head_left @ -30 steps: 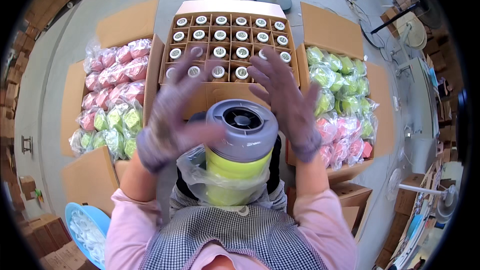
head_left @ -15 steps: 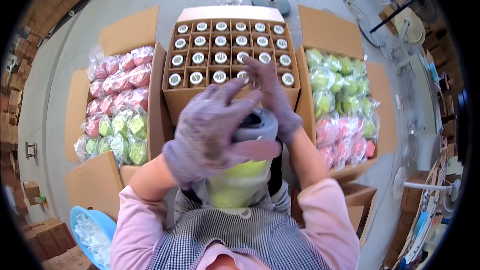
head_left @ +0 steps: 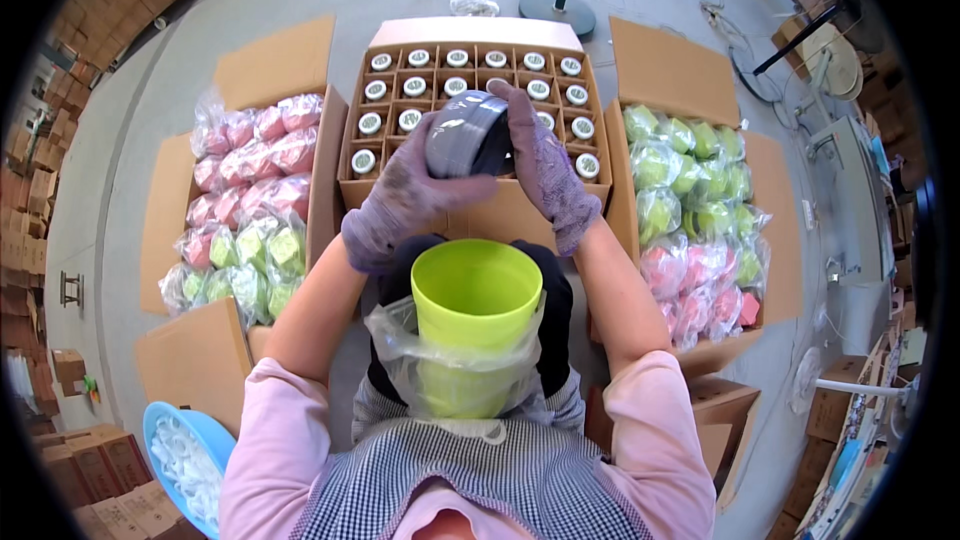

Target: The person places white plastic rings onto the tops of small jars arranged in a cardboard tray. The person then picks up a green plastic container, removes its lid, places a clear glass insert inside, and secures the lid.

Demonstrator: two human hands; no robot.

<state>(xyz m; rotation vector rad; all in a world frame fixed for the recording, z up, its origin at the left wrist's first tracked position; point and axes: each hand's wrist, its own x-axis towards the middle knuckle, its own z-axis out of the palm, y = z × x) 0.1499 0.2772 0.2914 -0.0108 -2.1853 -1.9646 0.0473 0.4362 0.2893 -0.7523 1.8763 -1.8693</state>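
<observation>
A glossy grey, round, hollow piece [head_left: 463, 137] with a dark inside is tilted above the near edge of the divided carton; its exact kind is unclear. My gloved left hand [head_left: 412, 188] grips it from the left and below, thumb across its lower side. My gloved right hand [head_left: 543, 158] is against its right side, with long fingers reaching to its upper edge. Between my legs a lime-green pot [head_left: 478, 305] stands upright with its mouth uncovered. A clear plastic bag [head_left: 400, 345] is bunched around the pot's lower part.
The divided carton [head_left: 420, 195] ahead holds several white-capped containers. A left carton [head_left: 325, 175] and a right carton [head_left: 620, 180] hold bagged pink and green pieces. A blue basin [head_left: 215, 437] of white pieces is at lower left. A stand base [head_left: 557, 12] is at the back.
The grey piece has gone up and forward off the green pot, whose mouth now shows. Both my hands have moved with it toward the divided carton.
</observation>
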